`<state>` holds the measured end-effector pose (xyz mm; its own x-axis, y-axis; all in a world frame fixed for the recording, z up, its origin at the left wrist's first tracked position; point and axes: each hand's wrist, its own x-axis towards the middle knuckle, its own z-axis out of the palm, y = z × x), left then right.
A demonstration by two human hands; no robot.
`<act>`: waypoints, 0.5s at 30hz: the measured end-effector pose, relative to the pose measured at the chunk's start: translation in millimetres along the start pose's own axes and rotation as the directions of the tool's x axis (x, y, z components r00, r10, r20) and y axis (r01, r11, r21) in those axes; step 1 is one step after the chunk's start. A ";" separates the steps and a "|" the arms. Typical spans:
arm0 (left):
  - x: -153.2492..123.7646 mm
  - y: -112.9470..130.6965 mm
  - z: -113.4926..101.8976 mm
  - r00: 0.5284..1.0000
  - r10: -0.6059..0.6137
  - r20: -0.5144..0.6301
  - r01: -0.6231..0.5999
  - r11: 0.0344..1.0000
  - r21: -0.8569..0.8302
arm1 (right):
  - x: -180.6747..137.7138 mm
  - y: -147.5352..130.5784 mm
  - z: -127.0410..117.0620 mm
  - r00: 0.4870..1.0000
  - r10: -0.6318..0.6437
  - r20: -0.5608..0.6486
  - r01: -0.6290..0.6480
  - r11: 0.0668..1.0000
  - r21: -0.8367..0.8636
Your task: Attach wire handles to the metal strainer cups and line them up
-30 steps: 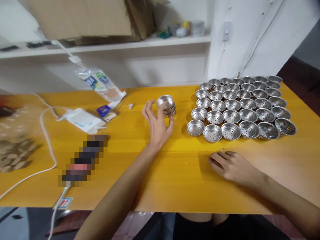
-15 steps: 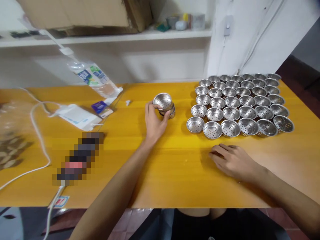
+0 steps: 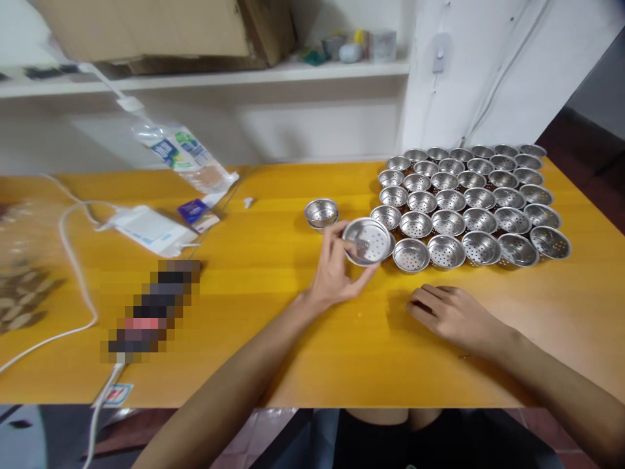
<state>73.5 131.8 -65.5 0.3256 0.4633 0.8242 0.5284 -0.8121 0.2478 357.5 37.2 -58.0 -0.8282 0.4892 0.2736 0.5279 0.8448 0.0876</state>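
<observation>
My left hand [image 3: 336, 270] grips a shiny perforated steel cup [image 3: 367, 242] by its sides, thumb at the right and fingers at the left. The cup is lifted, its mouth tilted toward me, and partly covers a cup in the front left corner of the rows. Behind that hand, a short stack of the same cups [image 3: 321, 212] stands on the table. Neat rows of perforated steel cups [image 3: 448, 223] fill the right side, mouths up. My right hand [image 3: 446, 317] rests on the table in front of the rows, fingers loosely curled, with nothing visible in them.
On the left of the yellow table [image 3: 273, 339] lie a white power bank [image 3: 151, 229], a blurred-out object [image 3: 153, 309] with a cable, and a bag of pale pieces [image 3: 24, 286]. A tilted plastic bottle [image 3: 188, 156] stands behind them. A shelf [image 3: 205, 79] holds a cardboard box [image 3: 161, 29].
My left hand has lifted the top cup off the small stack and carried it right and toward me, beside the rows. The stack is lower. My right hand stays put.
</observation>
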 end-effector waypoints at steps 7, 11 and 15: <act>-10.3 13.1 4.3 0.953 0.207 0.222 -0.201 0.978 -0.051 | 0.7 6.6 -7.4 0.998 -0.013 -0.068 0.017 0.998 0.056; -7.5 12.5 2.5 0.948 0.207 0.244 -0.202 0.978 -0.044 | -5.9 20.0 -21.3 0.998 0.044 -0.037 -0.040 0.995 0.090; -3.1 12.5 0.3 0.950 0.152 0.273 -0.153 0.988 -0.021 | -10.5 26.6 -22.0 0.996 0.085 0.027 -0.088 0.989 0.116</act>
<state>79.4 120.4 -65.1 0.6037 0.4131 0.6819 0.4560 -0.8805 0.1297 384.3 49.8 -37.5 -0.7851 0.5651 0.2537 0.5732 0.8180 -0.0482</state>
